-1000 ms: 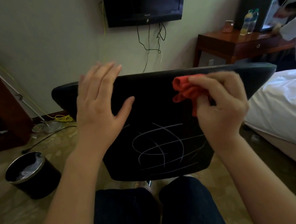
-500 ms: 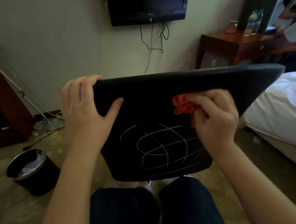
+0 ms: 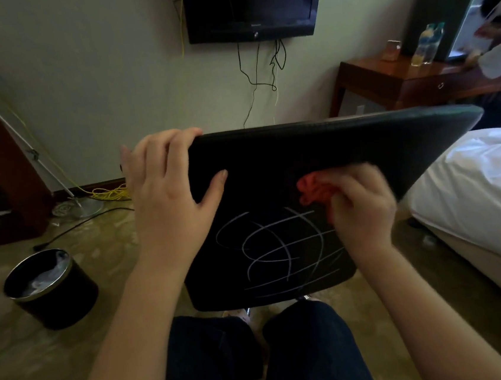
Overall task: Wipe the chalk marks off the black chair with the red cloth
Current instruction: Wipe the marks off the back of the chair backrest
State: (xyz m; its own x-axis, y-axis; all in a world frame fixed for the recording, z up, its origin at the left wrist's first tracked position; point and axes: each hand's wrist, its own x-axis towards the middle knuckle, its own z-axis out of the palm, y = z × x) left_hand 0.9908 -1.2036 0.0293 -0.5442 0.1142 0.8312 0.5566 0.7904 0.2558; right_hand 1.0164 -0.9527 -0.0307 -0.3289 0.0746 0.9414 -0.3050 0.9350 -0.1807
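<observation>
Black chair stands before the person's knees, its back carrying white chalk marks on the lower middle part. The left hand grips the upper left corner of the chair, its fingers curled over the top edge and the thumb on the near face. The right hand, a little blurred, holds the red cloth bunched in curled fingers against the chair, just above the right side of the marks.

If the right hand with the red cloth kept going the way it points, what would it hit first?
Probably the top edge of the black chair: the right hand, gripping the red cloth, points up its back, away from the chalk marks.
</observation>
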